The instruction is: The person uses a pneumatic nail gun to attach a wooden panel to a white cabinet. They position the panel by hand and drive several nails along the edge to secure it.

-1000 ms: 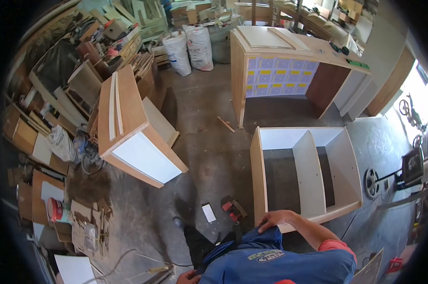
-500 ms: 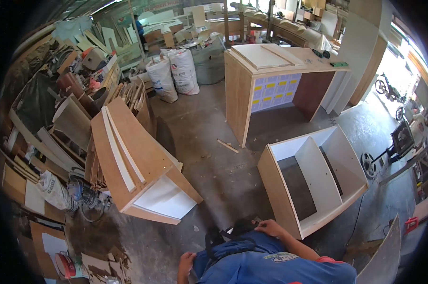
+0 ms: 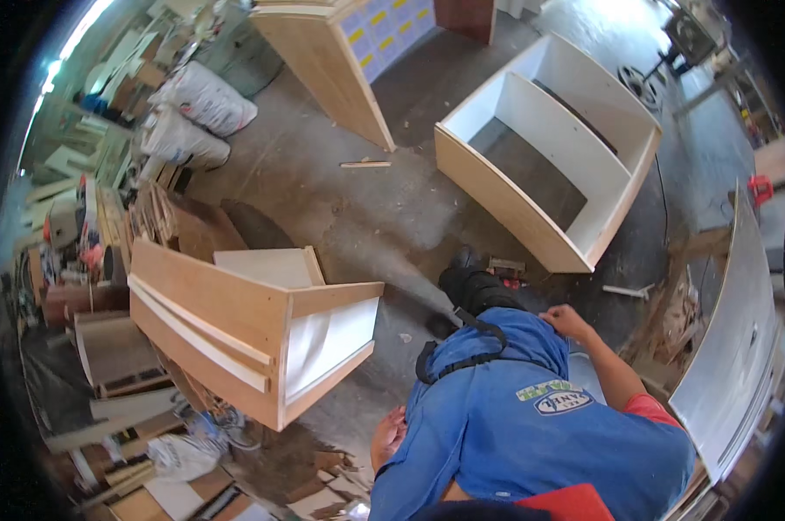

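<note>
My left hand (image 3: pixel 389 437) hangs low beside the blue shirt (image 3: pixel 488 408), its fingers loosely bent and partly hidden by the cloth. I see nothing held in it. On the other side, my right hand (image 3: pixel 568 323) hovers by the shirt's hem at my thigh, fingers loose and apparently empty. Ahead and right lies an open cabinet frame (image 3: pixel 549 148) with white inside walls and a divider. To the left stands a wooden cabinet carcass (image 3: pixel 210 317) with a white inner face, and two thin white strips (image 3: pixel 197 334) run along its side.
A tall wooden unit (image 3: pixel 323 69) stands at the far side. Filled white sacks (image 3: pixel 206 97) and stacked offcuts (image 3: pixel 89 304) line the left. A stick (image 3: pixel 366 164) lies on the concrete floor (image 3: pixel 323 204). Close on my right leans a large pale panel (image 3: pixel 735 347).
The view has turned right and tilted downward, so the cabinets appear shifted and rotated. My body and legs show more fully. Both hands stay low at my sides.
</note>
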`<state>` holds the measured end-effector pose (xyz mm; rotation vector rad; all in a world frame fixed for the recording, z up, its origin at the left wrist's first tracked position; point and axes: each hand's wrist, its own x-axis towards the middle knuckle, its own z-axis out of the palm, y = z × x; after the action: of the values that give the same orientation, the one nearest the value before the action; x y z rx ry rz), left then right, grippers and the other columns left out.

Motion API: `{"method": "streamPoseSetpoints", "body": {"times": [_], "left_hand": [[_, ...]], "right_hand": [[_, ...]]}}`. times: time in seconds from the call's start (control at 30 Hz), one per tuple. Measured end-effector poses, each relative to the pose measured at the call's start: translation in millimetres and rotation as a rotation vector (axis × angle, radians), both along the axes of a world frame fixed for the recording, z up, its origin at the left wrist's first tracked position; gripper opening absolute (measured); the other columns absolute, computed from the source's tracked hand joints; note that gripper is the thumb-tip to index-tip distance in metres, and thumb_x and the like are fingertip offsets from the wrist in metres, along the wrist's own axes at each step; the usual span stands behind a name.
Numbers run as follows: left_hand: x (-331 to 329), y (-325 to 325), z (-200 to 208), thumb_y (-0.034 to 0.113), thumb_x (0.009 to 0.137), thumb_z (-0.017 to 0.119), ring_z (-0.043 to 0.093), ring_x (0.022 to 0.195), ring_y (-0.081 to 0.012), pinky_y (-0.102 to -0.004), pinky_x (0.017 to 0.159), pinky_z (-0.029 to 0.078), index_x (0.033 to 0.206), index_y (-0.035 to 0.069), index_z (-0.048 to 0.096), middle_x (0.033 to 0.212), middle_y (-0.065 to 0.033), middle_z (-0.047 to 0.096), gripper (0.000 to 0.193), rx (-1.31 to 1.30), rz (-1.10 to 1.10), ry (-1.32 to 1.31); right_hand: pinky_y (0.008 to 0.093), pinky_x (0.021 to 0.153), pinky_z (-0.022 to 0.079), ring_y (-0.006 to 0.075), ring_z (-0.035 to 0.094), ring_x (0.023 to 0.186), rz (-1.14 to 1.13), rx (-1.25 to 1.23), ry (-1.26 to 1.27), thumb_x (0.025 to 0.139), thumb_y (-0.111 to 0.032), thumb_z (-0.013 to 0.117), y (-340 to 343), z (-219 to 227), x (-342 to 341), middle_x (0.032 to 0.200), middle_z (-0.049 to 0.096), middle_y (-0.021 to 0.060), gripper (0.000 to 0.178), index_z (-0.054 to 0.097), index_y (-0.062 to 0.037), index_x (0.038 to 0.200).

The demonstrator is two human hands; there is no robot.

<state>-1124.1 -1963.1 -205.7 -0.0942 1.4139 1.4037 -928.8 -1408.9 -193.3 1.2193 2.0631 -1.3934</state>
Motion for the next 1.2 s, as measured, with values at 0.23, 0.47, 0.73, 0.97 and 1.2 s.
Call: {"method": "streamPoseSetpoints", "body": {"times": [0.23, 0.47, 0.73, 0.97, 1.2], "left_hand": [[-129.0, 75.6, -9.3, 0.016, 0.082, 0.060, 0.056, 0.070, -0.0280, -0.0378, 0.063, 0.044, 0.092, 0.005, 0.065, 0.073, -0.0119, 0.059, 0.016, -0.244, -0.531, 0.706], [-302.3, 280.9, -6.1, 0.017, 0.094, 0.061, 0.051, 0.058, -0.0107, -0.0249, 0.053, 0.045, 0.097, 0.001, 0.062, 0.069, -0.0023, 0.055, 0.016, -0.382, -0.032, 0.311], [-361.8, 461.1, -6.5, 0.016, 0.092, 0.063, 0.061, 0.075, -0.0115, -0.0257, 0.070, 0.050, 0.112, 0.002, 0.063, 0.085, -0.0033, 0.065, 0.025, -0.264, -0.756, 0.551], [-282.9, 536.2, -34.7, 0.027, 0.091, 0.062, 0.058, 0.114, -0.0218, -0.0349, 0.101, 0.044, 0.129, 0.000, 0.056, 0.123, -0.0120, 0.063, 0.047, 0.259, -1.468, 0.292], [-292.9, 544.4, -43.6, 0.023, 0.092, 0.057, 0.063, 0.104, -0.0236, -0.0367, 0.092, 0.047, 0.124, -0.001, 0.060, 0.109, -0.0150, 0.069, 0.040, 0.101, -1.800, 0.090]], "right_hand": [[0.0488, 0.070, 0.051, 0.0424, 0.065, 0.080, -0.159, 0.510, 0.046, 0.089, -0.031, 0.062, 59.2, -18.5, -73.0, 0.081, 0.068, 0.0217, 0.032, 0.067, -0.0002, 0.080], [0.0495, 0.076, 0.054, 0.0383, 0.068, 0.089, 0.220, 0.274, 0.170, 0.089, -0.029, 0.058, 64.5, -43.9, -193.8, 0.089, 0.070, 0.0178, 0.022, 0.070, -0.0114, 0.090], [0.0509, 0.072, 0.055, 0.0391, 0.070, 0.082, 0.131, 0.253, 0.131, 0.086, -0.028, 0.056, 6.6, -78.1, -228.4, 0.083, 0.070, 0.0187, 0.025, 0.069, -0.0068, 0.087], [0.0498, 0.076, 0.052, 0.0444, 0.066, 0.089, -0.366, -0.031, 0.195, 0.091, -0.029, 0.055, -26.7, -30.6, -227.7, 0.090, 0.068, 0.0251, 0.030, 0.069, -0.0025, 0.093], [0.0391, 0.074, 0.052, 0.0296, 0.068, 0.083, -0.791, -0.225, 0.529, 0.097, -0.036, 0.053, -12.7, -14.3, -220.3, 0.089, 0.070, 0.0170, 0.039, 0.067, -0.0006, 0.101]]}}
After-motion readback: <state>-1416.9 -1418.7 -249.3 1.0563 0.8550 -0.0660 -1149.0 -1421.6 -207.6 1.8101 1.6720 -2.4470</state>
